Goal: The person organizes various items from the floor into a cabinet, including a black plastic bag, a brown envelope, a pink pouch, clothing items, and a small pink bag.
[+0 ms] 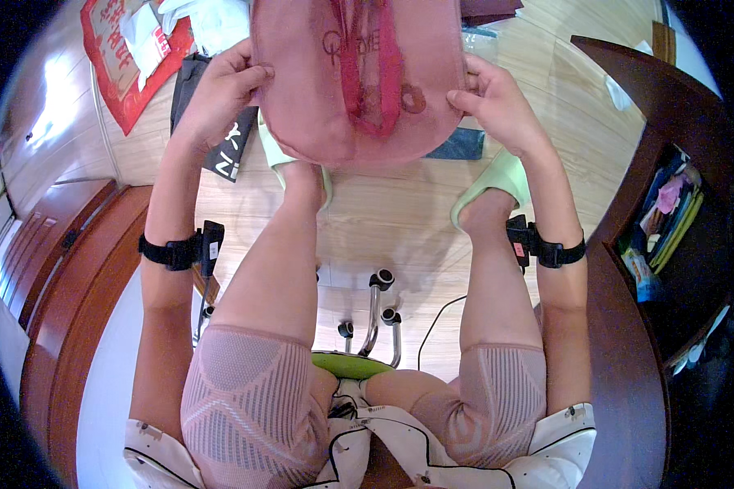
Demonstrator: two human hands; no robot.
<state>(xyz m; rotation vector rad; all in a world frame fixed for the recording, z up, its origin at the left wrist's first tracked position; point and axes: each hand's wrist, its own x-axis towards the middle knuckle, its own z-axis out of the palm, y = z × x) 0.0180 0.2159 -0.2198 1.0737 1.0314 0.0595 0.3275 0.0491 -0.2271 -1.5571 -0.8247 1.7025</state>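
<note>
A dusty-pink bag (302,122) with darker red strap handles (387,73) is stretched out in front of me, above the floor. My left hand (230,90) pinches its left edge between thumb and fingers. At its right edge, my right hand (489,94) grips with the thumb on the front face. The bag's upper part runs out of the picture. The straps hang down over its front, partly covering dark printing.
A black bag with white print (220,155), a red-edged printed bag (122,90) and white plastic bags (220,24) lie on the floor at the far left. A dark folded item (458,145) lies behind the pink bag. At right stands a dark wooden cabinet (612,212) with an open, filled compartment.
</note>
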